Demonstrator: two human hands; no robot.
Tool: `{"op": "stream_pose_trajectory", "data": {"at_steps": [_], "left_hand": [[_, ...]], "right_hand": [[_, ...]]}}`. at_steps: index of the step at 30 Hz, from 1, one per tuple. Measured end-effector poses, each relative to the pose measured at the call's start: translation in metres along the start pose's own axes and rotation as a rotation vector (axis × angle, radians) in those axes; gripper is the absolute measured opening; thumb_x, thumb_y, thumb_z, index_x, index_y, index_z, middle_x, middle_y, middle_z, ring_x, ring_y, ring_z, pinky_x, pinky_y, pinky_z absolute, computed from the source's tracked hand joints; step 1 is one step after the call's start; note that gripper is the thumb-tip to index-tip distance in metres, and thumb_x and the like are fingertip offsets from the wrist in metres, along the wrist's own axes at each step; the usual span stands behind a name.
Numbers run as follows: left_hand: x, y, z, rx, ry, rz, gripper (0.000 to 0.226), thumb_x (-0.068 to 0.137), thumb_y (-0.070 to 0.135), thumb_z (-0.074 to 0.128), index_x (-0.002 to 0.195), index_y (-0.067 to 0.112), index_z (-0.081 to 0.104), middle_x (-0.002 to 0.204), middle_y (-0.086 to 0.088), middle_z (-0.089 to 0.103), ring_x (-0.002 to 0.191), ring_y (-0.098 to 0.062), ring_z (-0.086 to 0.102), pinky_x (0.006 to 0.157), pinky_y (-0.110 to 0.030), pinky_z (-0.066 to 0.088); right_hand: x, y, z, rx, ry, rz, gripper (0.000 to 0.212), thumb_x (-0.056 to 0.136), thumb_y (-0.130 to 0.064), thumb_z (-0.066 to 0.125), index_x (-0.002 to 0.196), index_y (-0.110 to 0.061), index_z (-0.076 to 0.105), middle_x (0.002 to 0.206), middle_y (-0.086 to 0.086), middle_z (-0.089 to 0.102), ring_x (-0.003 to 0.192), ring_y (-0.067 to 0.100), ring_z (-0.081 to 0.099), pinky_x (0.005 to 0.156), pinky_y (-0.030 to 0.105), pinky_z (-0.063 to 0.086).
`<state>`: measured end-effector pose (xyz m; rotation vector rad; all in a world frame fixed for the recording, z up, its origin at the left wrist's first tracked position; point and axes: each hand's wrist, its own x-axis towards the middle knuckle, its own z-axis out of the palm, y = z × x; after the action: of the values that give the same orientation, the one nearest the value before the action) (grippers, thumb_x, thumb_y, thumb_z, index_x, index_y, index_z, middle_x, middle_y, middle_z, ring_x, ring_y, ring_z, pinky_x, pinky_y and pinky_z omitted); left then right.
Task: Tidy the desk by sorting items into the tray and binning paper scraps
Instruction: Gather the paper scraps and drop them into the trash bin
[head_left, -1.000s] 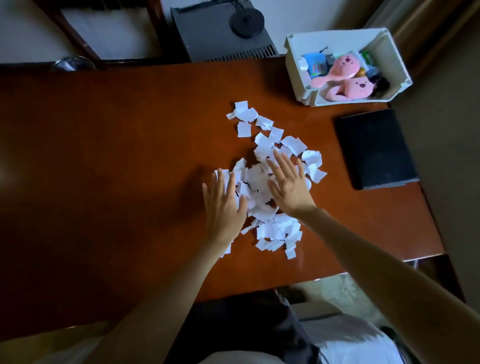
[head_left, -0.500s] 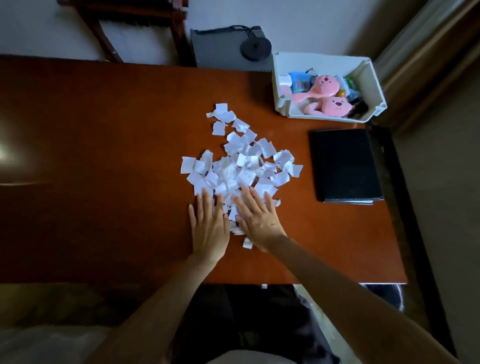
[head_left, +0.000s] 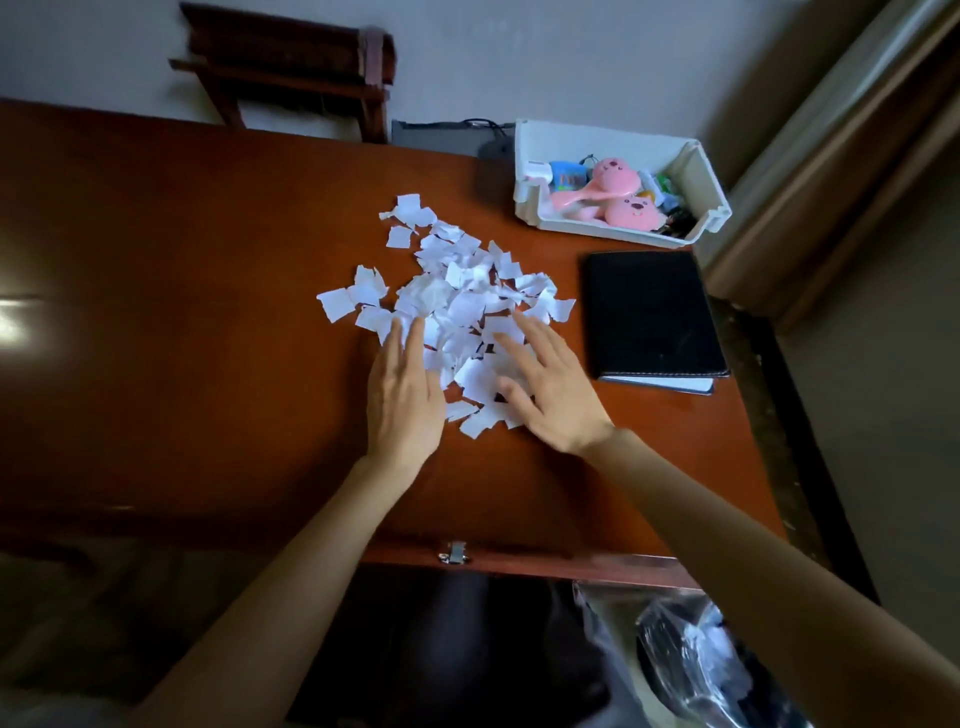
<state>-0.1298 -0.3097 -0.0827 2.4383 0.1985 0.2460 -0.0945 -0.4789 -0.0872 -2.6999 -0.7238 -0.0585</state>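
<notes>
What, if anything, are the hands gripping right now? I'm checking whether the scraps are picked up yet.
Nothing is held. The left hand and right hand lie open and flat on the paper scraps, fingers spread, with no piece pinched.

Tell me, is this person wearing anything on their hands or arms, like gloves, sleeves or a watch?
No. The left hand and the right hand are bare, with no gloves, rings or watch visible. Both forearms are uncovered as far as the picture's lower edge, so no sleeve shows. The fingers are slender with short nails.

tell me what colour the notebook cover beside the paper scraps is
Black; the notebook shows clearly in the head view.
</notes>
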Motion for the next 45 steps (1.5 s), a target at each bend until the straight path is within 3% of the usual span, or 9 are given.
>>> {"op": "stream_pose_trajectory", "data": {"at_steps": [7,13,16,20,25,29,33,38,45], "left_hand": [[-0.031,-0.020,-0.001,0.106,-0.076,0.129,0.045,0.094,-0.001,0.036,0.138,0.010,0.044,0.150,-0.007,0.036,0.142,-0.022,0.026,0.117,-0.030,0.018],[-0.048,-0.012,0.012,0.184,-0.032,0.229,0.037,0.093,0.012,0.040,0.128,0.010,0.053,0.134,-0.008,0.052,0.128,-0.024,0.043,0.116,-0.038,0.024],[-0.048,-0.009,0.019,0.298,0.052,0.281,0.044,0.089,0.020,0.048,0.131,0.011,0.044,0.138,-0.014,0.039,0.132,-0.031,0.035,0.110,-0.041,0.029],[-0.031,-0.009,0.024,0.404,-0.161,0.195,0.063,0.095,0.040,0.036,0.149,0.029,0.006,0.159,-0.006,-0.002,0.146,-0.030,-0.004,0.118,-0.045,0.008],[-0.013,-0.006,0.030,0.484,-0.108,0.235,0.044,0.097,0.041,0.031,0.140,0.031,0.032,0.142,-0.004,0.035,0.130,-0.025,0.030,0.105,-0.038,0.026],[-0.009,0.005,0.037,0.476,-0.049,0.237,0.035,0.099,0.029,0.036,0.133,0.022,0.040,0.135,-0.008,0.039,0.123,-0.026,0.037,0.098,-0.036,0.037],[-0.012,0.011,0.036,0.469,0.008,0.230,0.035,0.100,0.020,0.037,0.134,0.015,0.038,0.134,-0.011,0.043,0.117,-0.028,0.050,0.085,-0.035,0.047],[-0.013,0.008,0.032,0.280,0.108,0.199,0.032,0.099,0.014,0.041,0.129,0.006,0.047,0.125,-0.015,0.056,0.109,-0.031,0.058,0.082,-0.034,0.048],[-0.007,0.023,0.020,-0.280,0.136,0.074,0.028,0.095,0.015,0.049,0.117,0.000,0.059,0.106,-0.019,0.064,0.084,-0.031,0.064,0.062,-0.014,0.045]], "right_hand": [[-0.038,-0.009,0.013,-0.046,-0.136,-0.034,0.045,0.099,-0.041,0.031,0.142,-0.027,0.037,0.154,0.000,0.030,0.145,0.016,0.019,0.117,0.032,0.010],[-0.079,0.007,-0.003,0.059,0.059,0.081,0.040,0.095,-0.036,0.047,0.129,-0.015,0.050,0.148,0.007,0.036,0.141,0.023,0.027,0.111,0.028,0.022],[-0.075,0.007,0.001,-0.005,0.120,0.140,0.064,0.087,-0.054,0.050,0.140,-0.021,0.033,0.155,0.007,0.019,0.145,0.025,0.010,0.115,0.039,0.019],[-0.055,0.002,0.008,-0.123,-0.028,0.188,0.072,0.086,-0.065,0.040,0.146,-0.038,0.012,0.159,0.001,0.003,0.146,0.026,0.002,0.114,0.048,0.017],[-0.038,0.008,0.013,-0.207,-0.003,0.128,0.047,0.094,-0.054,0.033,0.138,-0.039,0.034,0.138,0.003,0.038,0.127,0.025,0.033,0.103,0.043,0.030],[-0.033,0.008,0.015,-0.197,0.102,0.099,0.034,0.097,-0.041,0.038,0.125,-0.025,0.048,0.120,0.008,0.045,0.110,0.026,0.044,0.085,0.037,0.045],[-0.033,0.006,0.017,-0.221,0.188,0.092,0.025,0.099,-0.024,0.038,0.117,-0.011,0.049,0.113,0.012,0.050,0.095,0.030,0.056,0.064,0.031,0.039],[-0.032,0.009,0.016,-0.149,0.227,0.164,0.018,0.098,-0.014,0.042,0.110,-0.005,0.050,0.104,0.014,0.059,0.086,0.034,0.062,0.063,0.035,0.044],[-0.033,0.012,-0.008,0.451,0.334,0.461,0.026,0.096,-0.017,0.046,0.115,-0.001,0.056,0.096,0.019,0.065,0.076,0.017,0.055,0.063,0.023,0.041]]}}
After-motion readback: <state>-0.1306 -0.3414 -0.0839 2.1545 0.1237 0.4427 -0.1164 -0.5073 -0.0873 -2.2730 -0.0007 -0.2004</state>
